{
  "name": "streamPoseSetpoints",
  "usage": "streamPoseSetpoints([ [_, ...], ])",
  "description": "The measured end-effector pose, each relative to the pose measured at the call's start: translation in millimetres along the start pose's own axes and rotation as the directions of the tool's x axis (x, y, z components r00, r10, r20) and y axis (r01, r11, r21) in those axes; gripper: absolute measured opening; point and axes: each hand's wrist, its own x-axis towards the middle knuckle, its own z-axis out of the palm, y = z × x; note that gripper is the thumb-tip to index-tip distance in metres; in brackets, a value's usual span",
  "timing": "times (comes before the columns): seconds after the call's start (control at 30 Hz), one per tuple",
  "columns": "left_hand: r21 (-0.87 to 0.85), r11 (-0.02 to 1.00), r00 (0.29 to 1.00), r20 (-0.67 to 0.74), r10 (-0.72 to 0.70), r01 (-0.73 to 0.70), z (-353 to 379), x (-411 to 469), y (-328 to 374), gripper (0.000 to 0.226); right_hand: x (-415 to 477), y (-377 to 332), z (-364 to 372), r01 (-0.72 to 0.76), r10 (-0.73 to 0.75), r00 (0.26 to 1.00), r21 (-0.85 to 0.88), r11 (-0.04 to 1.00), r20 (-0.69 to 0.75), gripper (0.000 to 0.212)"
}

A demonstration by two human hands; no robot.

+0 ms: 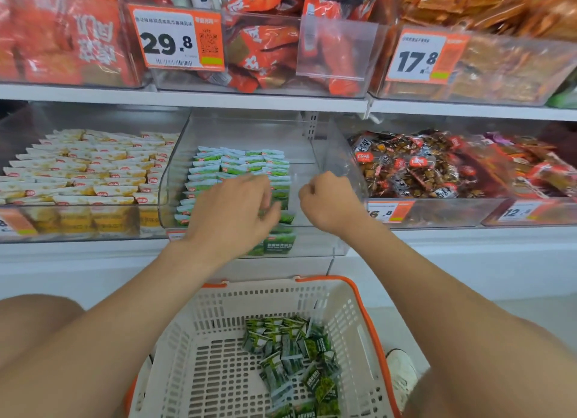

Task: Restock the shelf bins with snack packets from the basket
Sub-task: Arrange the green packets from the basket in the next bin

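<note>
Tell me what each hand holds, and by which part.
Left hand rests among the green packets in the clear bin; a grip cannot be told. Right hand: curled fist, nothing showing in it.
</note>
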Motion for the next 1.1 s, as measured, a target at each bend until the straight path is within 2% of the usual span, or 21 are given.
streamPoseSetpoints([
  [0.07, -0.023, 1.0, 0.988, 0.156, 0.022, -0.018, -3.9, -7.6, 14.4, 0.038, -19.9, 1.8, -9.5, 0.108, -0.112, 0.976, -0.031, 0.994, -0.185, 0.03],
  [0.1, -0.057, 0.998, 0.957, 0.285, 0.052, -0.037, 0.1, -11.9, 18.0, 0.041, -31.7, 1.4, -16.0, 0.139, -0.142, 0.97, -0.027, 0.99, -0.199, 0.029],
  [0.13, -0.092, 0.994, 0.897, 0.433, 0.088, -0.053, 5.0, -16.3, 20.3, 0.043, -42.4, 3.8, -20.2, 0.173, -0.172, 0.971, -0.012, 0.985, -0.166, 0.032],
  [0.2, -0.119, 0.991, 0.723, 0.679, 0.127, -0.062, 27.4, -27.7, 19.8, 0.047, -62.6, 11.5, -19.9, 0.22, -0.22, 0.975, -0.034, 0.975, -0.007, 0.037],
  [0.27, -0.07, 0.997, 0.56, 0.824, 0.083, -0.045, 56.1, -40.6, 19.3, 0.039, -79.3, 23.5, -8.6, 0.255, -0.221, 0.952, -0.15, 0.955, 0.213, 0.032],
  [0.37, 0.032, 0.999, 0.363, 0.932, -0.015, -0.039, 104.1, -60.8, 22.3, 0.03, -96.4, 43.2, 18.7, 0.319, -0.134, 0.862, -0.317, 0.893, 0.489, 0.018],
  [0.43, 0.052, 0.998, 0.249, 0.968, -0.04, -0.044, 138.0, -75.2, 23.7, 0.027, -104.4, 54.0, 39.4, 0.384, -0.101, 0.802, -0.379, 0.842, 0.589, 0.01],
  [0.53, 0.059, 0.994, 0.205, 0.978, -0.041, -0.087, 184.2, -97.7, 27.9, 0.024, -111.1, 68.2, 67.7, 0.474, -0.039, 0.692, -0.413, 0.777, 0.72, 0.028],
  [0.6, 0.042, 0.995, 0.135, 0.99, -0.029, -0.094, 213.4, -115.0, 27.4, 0.031, -111.0, 74.7, 78.8, 0.532, 0.004, 0.622, -0.426, 0.732, 0.783, 0.033],
  [0.63, 0.043, 0.998, 0.131, 0.991, -0.036, -0.047, 226.9, -125.1, 26.5, 0.029, -109.9, 75.6, 81.6, 0.554, 0.013, 0.601, -0.428, 0.714, 0.799, 0.032],
  [0.7, 0.056, 0.998, 0.117, 0.992, -0.054, -0.012, 257.1, -147.1, 24.8, 0.01, -105.5, 77.6, 85.6, 0.572, 0.005, 0.579, -0.411, 0.709, 0.815, 0.032],
  [0.73, 0.069, 0.997, 0.117, 0.991, -0.071, 0.022, 272.4, -159.8, 24.3, 0.022, -103.2, 78.0, 87.9, 0.579, -0.008, 0.567, -0.392, 0.715, 0.824, 0.032],
  [0.77, 0.053, 0.998, 0.13, 0.99, -0.056, 0.031, 288.2, -173.0, 23.8, 0.044, -100.9, 77.1, 89.3, 0.587, -0.022, 0.555, -0.373, 0.718, 0.832, 0.03],
  [0.83, 0.036, 0.998, 0.182, 0.982, -0.044, 0.046, 305.8, -203.8, 27.6, 0.071, -97.1, 75.0, 92.8, 0.606, -0.054, 0.535, -0.339, 0.72, 0.843, 0.017],
  [0.87, 0.054, 0.995, 0.184, 0.981, -0.07, 0.089, 312.7, -215.5, 29.3, 0.074, -94.9, 73.9, 94.5, 0.611, -0.072, 0.533, -0.325, 0.722, 0.843, 0.011],
  [0.9, 0.057, 0.997, 0.176, 0.982, -0.067, 0.061, 314.7, -224.4, 31.5, 0.076, -92.4, 72.7, 95.8, 0.612, -0.086, 0.531, -0.312, 0.727, 0.843, 0.01],
  [0.97, 0.108, 0.97, 0.187, 0.971, -0.15, 0.219, 318.1, -238.2, 31.7, 0.086, -87.6, 72.0, 99.4, 0.621, -0.109, 0.523, -0.291, 0.728, 0.845, 0.012],
  [1.0, 0.123, 0.967, 0.194, 0.967, -0.168, 0.222, 318.3, -240.0, 29.3, 0.084, -85.1, 72.5, 103.0, 0.626, -0.115, 0.524, -0.289, 0.724, 0.844, 0.01],
  [1.03, 0.103, 0.968, 0.23, 0.961, -0.156, 0.229, 315.9, -236.8, 30.7, 0.072, -83.9, 73.8, 103.8, 0.63, -0.12, 0.529, -0.294, 0.718, 0.84, 0.009],
  [1.1, 0.087, 0.964, 0.306, 0.938, -0.164, 0.25, 316.8, -236.3, 27.4, 0.058, -80.6, 76.7, 109.8, 0.646, -0.119, 0.521, -0.299, 0.703, 0.845, 0.02],
])
